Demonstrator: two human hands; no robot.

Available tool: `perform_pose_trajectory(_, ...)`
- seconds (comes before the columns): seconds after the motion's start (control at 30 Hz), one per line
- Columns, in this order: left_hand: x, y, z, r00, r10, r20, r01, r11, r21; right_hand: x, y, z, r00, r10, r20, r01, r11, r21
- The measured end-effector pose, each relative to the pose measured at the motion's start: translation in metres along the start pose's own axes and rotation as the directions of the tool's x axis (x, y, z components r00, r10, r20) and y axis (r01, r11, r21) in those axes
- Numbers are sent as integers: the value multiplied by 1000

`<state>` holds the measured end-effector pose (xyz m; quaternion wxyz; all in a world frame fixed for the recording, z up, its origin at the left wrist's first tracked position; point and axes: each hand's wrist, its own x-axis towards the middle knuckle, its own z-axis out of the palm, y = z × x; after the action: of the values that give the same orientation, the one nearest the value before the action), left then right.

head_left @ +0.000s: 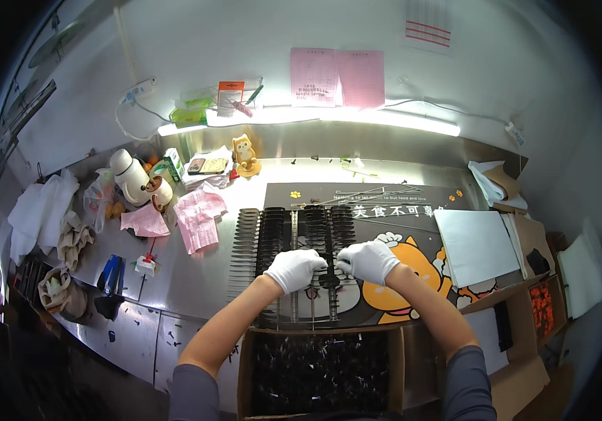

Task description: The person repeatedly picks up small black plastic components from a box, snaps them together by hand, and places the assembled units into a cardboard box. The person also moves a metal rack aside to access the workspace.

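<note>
Rows of black toothed parts [273, 235] are lined up right in front of me, running near to far over the left part of a dark mat [438, 193] on the metal worktop [203, 274]. Both hands are white-gloved and over the near half of those rows. My left grip [296, 271] has its fingers bunched narrow, pointing right; my right grip [371, 262] is just beside it, curled in and pointing left, with a little gap between them. Honestly can't tell if I've got anything small pinched in either one. Nearest me there's an open cardboard box [397, 372] loaded with small black pieces [318, 372]. Off to the right, a pale flat stack [480, 245] and some orange-red bits [544, 309]. Far left: a white flask [129, 175], pink cloth or paper [199, 214], and an orange-and-white figurine [245, 154].
</note>
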<state>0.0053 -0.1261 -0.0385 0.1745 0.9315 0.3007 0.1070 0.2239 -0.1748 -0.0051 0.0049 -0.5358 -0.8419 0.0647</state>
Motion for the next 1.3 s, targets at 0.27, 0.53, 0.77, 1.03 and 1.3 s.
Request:
perform_pose_trajectory(0.27, 20, 7, -5, 902, -28, 431, 166, 944, -286, -3, 6, -4, 917, -21, 398, -170, 883, 438)
perform_pose_trajectory(0.53, 11, 34, 43, 911, -389, 141, 408, 901, -147, -13, -13, 53, 990, 127, 53, -135, 973, 185)
perform_pose_trajectory(0.77, 3, 40, 83, 663, -696, 275, 561, 219, -799, -17, -39, 111, 788, 603, -124, -330, 584, 741)
perform_pose_trajectory(1.03, 2, 33, 58, 629, -547, 553, 560, -176, -810, -42, -28, 109, 875, 441, 200, -161, -126, 979)
perform_pose_trajectory(1.3, 20, 8, 26, 589, -271, 762, 775, -78, -627, -53, -92, 98, 818, 575, -11, 1, 18, 1000)
